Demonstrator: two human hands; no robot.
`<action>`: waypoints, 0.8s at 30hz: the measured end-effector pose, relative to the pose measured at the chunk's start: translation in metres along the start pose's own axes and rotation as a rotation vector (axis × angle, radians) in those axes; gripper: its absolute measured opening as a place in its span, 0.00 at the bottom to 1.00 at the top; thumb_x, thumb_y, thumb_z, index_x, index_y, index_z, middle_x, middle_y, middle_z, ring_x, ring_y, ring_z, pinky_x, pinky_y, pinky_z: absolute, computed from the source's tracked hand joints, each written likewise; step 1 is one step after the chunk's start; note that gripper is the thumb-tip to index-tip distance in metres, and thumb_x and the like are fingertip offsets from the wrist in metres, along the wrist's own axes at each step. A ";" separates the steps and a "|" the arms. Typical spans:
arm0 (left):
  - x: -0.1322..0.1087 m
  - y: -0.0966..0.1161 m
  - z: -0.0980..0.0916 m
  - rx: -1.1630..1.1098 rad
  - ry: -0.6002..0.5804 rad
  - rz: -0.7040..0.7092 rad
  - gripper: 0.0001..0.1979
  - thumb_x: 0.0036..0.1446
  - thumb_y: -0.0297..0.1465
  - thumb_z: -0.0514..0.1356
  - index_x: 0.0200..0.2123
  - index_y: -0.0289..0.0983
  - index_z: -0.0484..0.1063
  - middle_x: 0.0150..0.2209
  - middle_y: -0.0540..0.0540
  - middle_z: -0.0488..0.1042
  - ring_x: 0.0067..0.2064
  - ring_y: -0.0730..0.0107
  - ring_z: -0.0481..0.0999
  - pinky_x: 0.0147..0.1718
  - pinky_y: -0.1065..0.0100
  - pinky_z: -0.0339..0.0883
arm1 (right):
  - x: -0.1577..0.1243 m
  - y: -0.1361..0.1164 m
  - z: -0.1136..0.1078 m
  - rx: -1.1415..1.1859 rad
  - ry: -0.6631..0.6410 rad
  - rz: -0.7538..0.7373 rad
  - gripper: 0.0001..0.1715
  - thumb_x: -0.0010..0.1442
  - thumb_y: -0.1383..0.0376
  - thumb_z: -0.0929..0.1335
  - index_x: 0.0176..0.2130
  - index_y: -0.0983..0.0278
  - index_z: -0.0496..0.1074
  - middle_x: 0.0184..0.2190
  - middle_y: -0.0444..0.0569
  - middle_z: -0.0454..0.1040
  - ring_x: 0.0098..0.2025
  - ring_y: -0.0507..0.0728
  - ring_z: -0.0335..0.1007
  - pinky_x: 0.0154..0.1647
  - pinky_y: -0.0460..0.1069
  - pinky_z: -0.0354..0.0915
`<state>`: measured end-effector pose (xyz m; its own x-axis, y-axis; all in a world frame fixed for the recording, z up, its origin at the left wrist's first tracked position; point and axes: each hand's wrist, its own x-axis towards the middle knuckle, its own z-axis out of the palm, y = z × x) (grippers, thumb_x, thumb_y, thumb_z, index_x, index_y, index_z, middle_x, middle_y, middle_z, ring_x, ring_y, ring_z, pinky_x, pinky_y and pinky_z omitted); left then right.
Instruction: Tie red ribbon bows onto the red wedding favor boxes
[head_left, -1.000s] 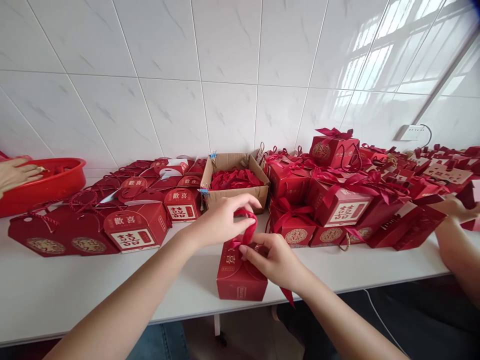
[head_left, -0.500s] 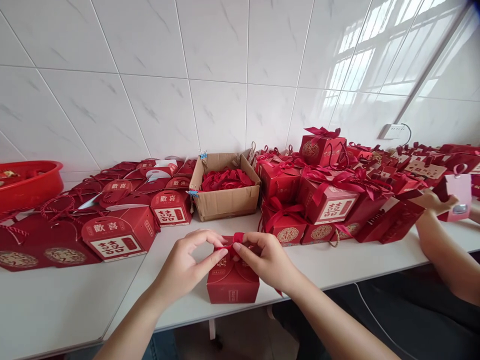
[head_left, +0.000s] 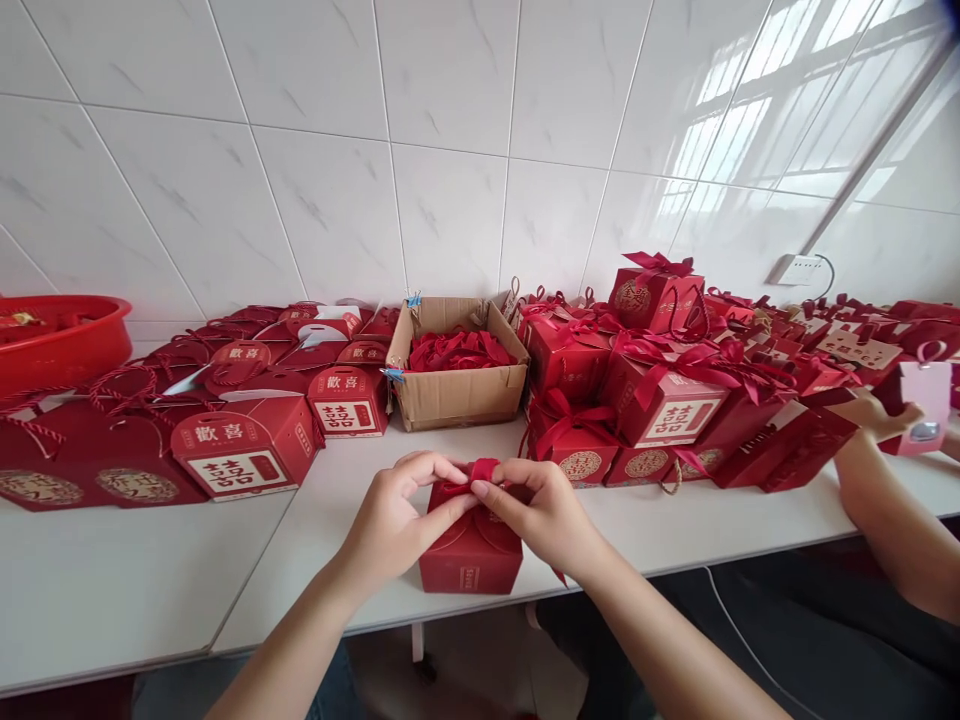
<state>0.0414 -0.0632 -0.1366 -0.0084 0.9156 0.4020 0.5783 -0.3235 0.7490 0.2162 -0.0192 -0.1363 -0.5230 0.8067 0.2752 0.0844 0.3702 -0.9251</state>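
Observation:
A small red gift box (head_left: 471, 562) stands near the table's front edge, its curved top flaps folded together. Over its top sits a loop of red ribbon (head_left: 484, 468). My left hand (head_left: 401, 515) pinches the ribbon from the left, thumb and fingertips meeting at the centre of the box top. From the right, my right hand (head_left: 541, 512) pinches the same ribbon beside the loop, its thumb close to the left fingertips. A ribbon tail hangs below my right hand. The fingers partly hide the knot area.
A cardboard box (head_left: 461, 398) of red ribbons stands behind. Several red boxes (head_left: 244, 450) fill the left, near a red basin (head_left: 67, 345). Ribbon-tied boxes (head_left: 667, 400) are stacked at right. Far right, a co-worker's hand (head_left: 885, 418) is beside a pale pink box (head_left: 921, 410).
My left hand has moved right, closer to my right hand at the ribbon. The whole view has shifted slightly. The gift box still stands in the same place on the table.

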 end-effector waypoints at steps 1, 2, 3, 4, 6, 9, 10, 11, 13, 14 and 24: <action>-0.001 -0.001 0.001 -0.005 0.021 0.021 0.05 0.54 0.34 0.63 0.29 0.38 0.74 0.38 0.45 0.79 0.43 0.62 0.78 0.45 0.63 0.69 | 0.000 0.000 0.000 0.010 -0.002 0.007 0.18 0.59 0.57 0.67 0.23 0.66 0.67 0.20 0.42 0.61 0.25 0.49 0.53 0.25 0.45 0.50; -0.001 -0.001 0.002 -0.009 0.042 0.047 0.06 0.54 0.33 0.63 0.28 0.38 0.74 0.37 0.45 0.79 0.42 0.63 0.78 0.45 0.64 0.69 | 0.000 0.001 0.000 0.023 -0.006 0.021 0.18 0.59 0.57 0.67 0.23 0.66 0.67 0.20 0.42 0.62 0.25 0.49 0.53 0.25 0.45 0.50; -0.002 -0.002 0.003 -0.012 0.061 0.076 0.06 0.54 0.33 0.63 0.27 0.38 0.74 0.35 0.45 0.79 0.41 0.63 0.78 0.44 0.64 0.69 | 0.000 0.002 0.000 0.040 -0.010 0.041 0.18 0.59 0.57 0.67 0.24 0.66 0.68 0.20 0.43 0.63 0.24 0.49 0.54 0.24 0.45 0.50; -0.002 -0.003 0.004 -0.012 0.078 0.104 0.06 0.54 0.32 0.64 0.26 0.38 0.74 0.33 0.46 0.79 0.40 0.64 0.78 0.43 0.64 0.69 | 0.000 0.003 0.001 0.065 -0.008 0.062 0.17 0.59 0.56 0.67 0.26 0.66 0.68 0.21 0.43 0.64 0.24 0.49 0.55 0.24 0.45 0.50; -0.003 -0.004 0.006 0.001 0.102 0.156 0.07 0.54 0.31 0.64 0.25 0.37 0.73 0.31 0.47 0.78 0.37 0.66 0.77 0.40 0.65 0.69 | 0.000 0.007 0.002 0.135 0.017 0.093 0.14 0.58 0.56 0.68 0.31 0.64 0.66 0.23 0.43 0.68 0.23 0.48 0.57 0.23 0.44 0.52; -0.005 -0.003 0.005 0.044 0.109 0.213 0.06 0.53 0.29 0.65 0.25 0.37 0.72 0.29 0.48 0.76 0.35 0.68 0.75 0.37 0.67 0.69 | 0.000 0.011 0.005 0.228 0.067 0.086 0.17 0.57 0.57 0.70 0.36 0.60 0.58 0.24 0.42 0.73 0.21 0.48 0.57 0.21 0.43 0.51; -0.005 -0.003 0.004 0.053 0.098 0.227 0.05 0.53 0.27 0.65 0.25 0.37 0.72 0.30 0.48 0.76 0.35 0.68 0.75 0.37 0.68 0.69 | 0.000 0.012 0.006 0.224 0.079 0.070 0.17 0.57 0.58 0.70 0.35 0.60 0.57 0.23 0.41 0.72 0.20 0.47 0.56 0.21 0.43 0.50; -0.005 -0.002 0.003 0.056 0.082 0.238 0.05 0.52 0.25 0.64 0.26 0.37 0.72 0.31 0.48 0.76 0.36 0.68 0.76 0.38 0.68 0.69 | -0.001 0.012 0.007 0.195 0.091 0.047 0.15 0.58 0.58 0.69 0.35 0.60 0.58 0.23 0.40 0.72 0.19 0.47 0.55 0.20 0.43 0.50; -0.005 0.000 0.001 0.059 0.059 0.256 0.07 0.52 0.20 0.62 0.26 0.37 0.73 0.32 0.48 0.77 0.37 0.68 0.76 0.39 0.68 0.69 | -0.001 0.010 0.008 0.082 0.118 -0.006 0.09 0.59 0.60 0.69 0.36 0.61 0.65 0.23 0.41 0.72 0.19 0.47 0.56 0.20 0.43 0.52; -0.005 0.001 0.000 0.061 0.057 0.266 0.08 0.51 0.19 0.61 0.26 0.37 0.73 0.32 0.48 0.77 0.38 0.68 0.76 0.39 0.68 0.70 | -0.002 0.008 0.008 0.004 0.133 -0.036 0.06 0.59 0.62 0.68 0.36 0.62 0.69 0.23 0.42 0.72 0.20 0.48 0.57 0.21 0.43 0.54; -0.006 0.003 0.002 0.164 0.159 0.314 0.11 0.49 0.16 0.61 0.26 0.38 0.74 0.31 0.50 0.79 0.37 0.68 0.76 0.39 0.67 0.70 | -0.012 0.009 0.003 -0.347 0.175 -0.215 0.10 0.59 0.69 0.68 0.38 0.62 0.80 0.36 0.52 0.73 0.36 0.56 0.71 0.39 0.51 0.69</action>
<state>0.0445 -0.0691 -0.1374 0.0711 0.7257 0.6844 0.6952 -0.5280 0.4877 0.2211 -0.0267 -0.1488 -0.4108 0.7491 0.5197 0.2842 0.6468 -0.7077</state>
